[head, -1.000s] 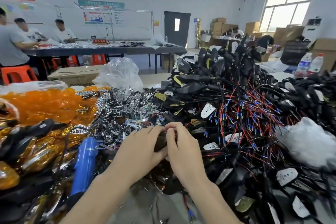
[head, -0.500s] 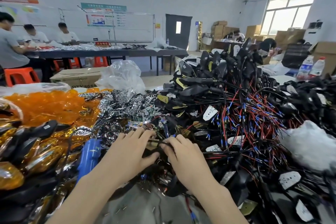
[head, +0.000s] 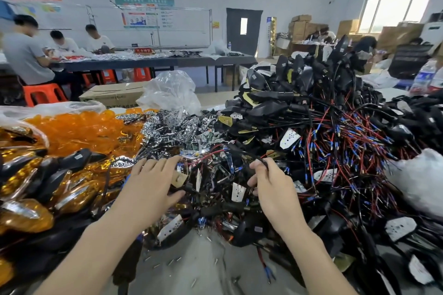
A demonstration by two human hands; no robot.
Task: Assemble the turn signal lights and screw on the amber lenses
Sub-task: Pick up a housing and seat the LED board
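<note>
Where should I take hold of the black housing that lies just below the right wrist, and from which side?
Grip the black housing across its broad rounded body, coming from above on the near side: that side faces bare table, while wires tangle behind it. Probably avoid pulling the thin lead below it.

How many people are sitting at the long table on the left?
3, at its left end: grey-shirted person nearest, middle person in white, right-hand person in white. Others may be out of frame.

Right hand (head: 272, 189) pinches a black wire (head: 247, 154) at the housing pile's (head: 275, 108) foot; left hand (head: 148, 187), fingers (head: 157, 166) spread, lies on loose parts (head: 211, 175).
</note>
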